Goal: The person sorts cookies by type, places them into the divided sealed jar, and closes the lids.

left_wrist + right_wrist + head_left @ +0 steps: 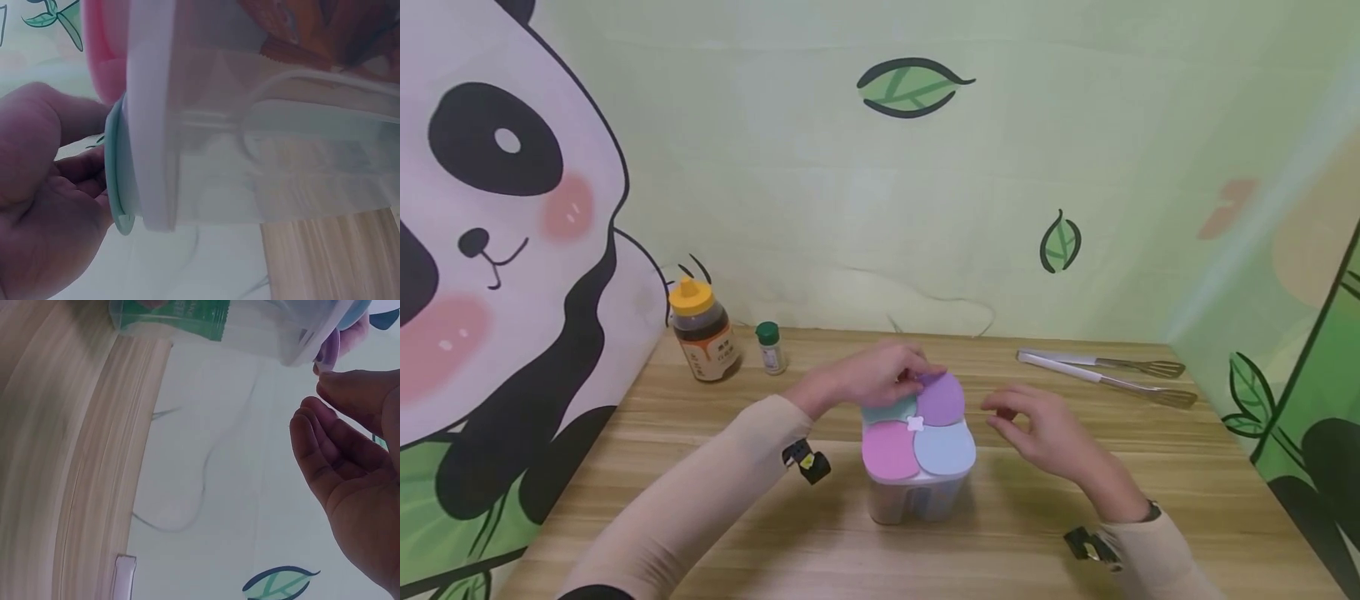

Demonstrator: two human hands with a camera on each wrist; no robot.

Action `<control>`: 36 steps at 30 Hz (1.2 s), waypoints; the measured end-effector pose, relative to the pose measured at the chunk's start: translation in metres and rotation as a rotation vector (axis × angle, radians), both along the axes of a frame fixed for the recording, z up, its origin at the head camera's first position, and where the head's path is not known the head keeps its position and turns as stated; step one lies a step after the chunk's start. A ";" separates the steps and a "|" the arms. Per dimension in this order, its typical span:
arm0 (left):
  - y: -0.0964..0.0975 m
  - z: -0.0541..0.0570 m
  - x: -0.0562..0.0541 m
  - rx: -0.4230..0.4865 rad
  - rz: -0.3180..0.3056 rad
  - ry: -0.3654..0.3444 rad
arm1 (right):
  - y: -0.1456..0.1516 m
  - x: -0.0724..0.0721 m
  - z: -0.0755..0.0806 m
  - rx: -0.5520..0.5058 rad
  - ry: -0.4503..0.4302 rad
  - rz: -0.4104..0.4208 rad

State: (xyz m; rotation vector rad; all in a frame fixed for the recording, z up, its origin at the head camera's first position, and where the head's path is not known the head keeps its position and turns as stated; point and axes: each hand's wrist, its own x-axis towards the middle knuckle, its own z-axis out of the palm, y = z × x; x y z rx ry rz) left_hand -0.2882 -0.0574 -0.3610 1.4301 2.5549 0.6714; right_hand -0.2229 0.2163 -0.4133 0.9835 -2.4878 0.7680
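A clear container [917,500] with a white rim stands on the table, topped by pink [889,450], blue [946,450], teal [887,410] and purple lids [942,402]. My left hand [880,375] reaches over the teal lid, its curled fingers at the purple lid's far edge. That purple lid [329,351] looks tipped up from the rim in the right wrist view. My right hand [1041,429] hovers right of the container, fingers loosely bent, holding nothing. Through the clear wall show a green packet [181,315] and orange-brown wrapped contents [331,31].
A yellow-capped honey bottle [707,337] and a small green-capped shaker [771,348] stand at the back left of the wooden table [775,542]. White-handled tongs [1105,375] lie at the back right. A printed cloth [760,167] hangs behind.
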 end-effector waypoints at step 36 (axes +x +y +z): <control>0.008 0.002 -0.003 -0.150 0.010 -0.127 | 0.102 0.034 -0.007 0.199 -0.421 -0.143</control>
